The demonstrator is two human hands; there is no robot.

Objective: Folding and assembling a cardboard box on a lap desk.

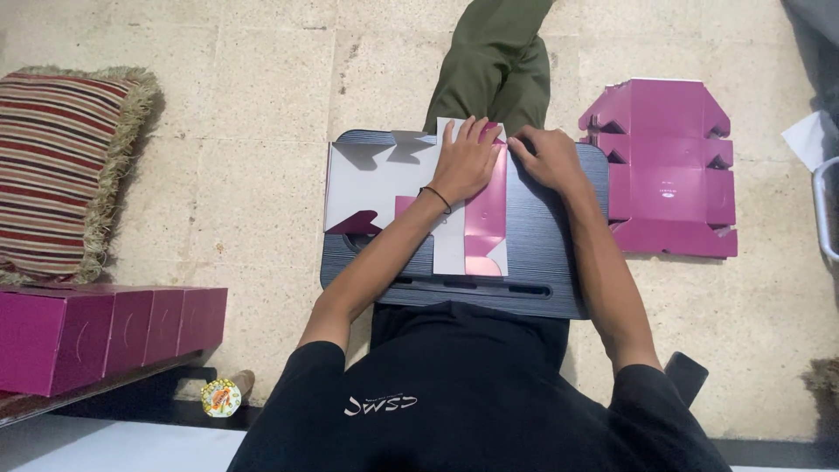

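At far left a striped cushion (54,170) with a fringed edge lies on the stone floor (262,96). Below it, a row of assembled magenta boxes (105,332) stands on a low shelf, with a small round orange-and-green object (220,398) beside its lower edge. At centre, a dark lap desk (546,262) rests across the person's legs. On it lies a flat carton blank (371,183), white on the outer face and magenta on the folded-in panel. The left hand (465,162) lies flat on the blank, fingers extended and slightly spread, pressing the fold down. The right hand (549,159) rests just beside it, fingers curled onto the magenta panel edge at the top of the blank. At right, a stack of unfolded magenta carton blanks (664,166) lies on the floor, well apart from the desk.
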